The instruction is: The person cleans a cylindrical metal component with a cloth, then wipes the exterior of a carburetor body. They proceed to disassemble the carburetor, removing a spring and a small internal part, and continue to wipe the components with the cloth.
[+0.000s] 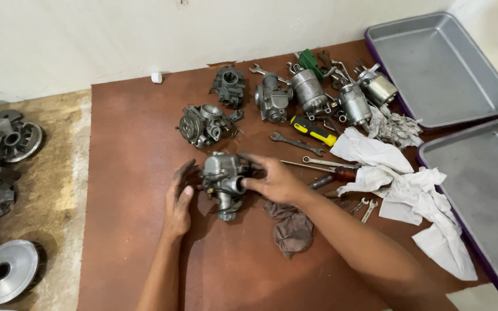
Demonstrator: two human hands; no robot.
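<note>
A grey metal carburetor (221,179) stands on the brown mat (134,144) in front of me. My right hand (275,181) grips its right side, thumb by the round port. Resting on the mat, my left hand (180,198) touches the carburetor's left side with fingers spread. A dark rag (290,227) lies just under my right wrist.
More carburetors (206,124) and cylindrical metal parts (309,92) sit further back, with wrenches (296,143), a yellow-handled screwdriver (313,131) and white rags (399,184) to the right. Two grey trays (439,69) stand at the right edge. Round engine parts (10,268) lie on the floor at left.
</note>
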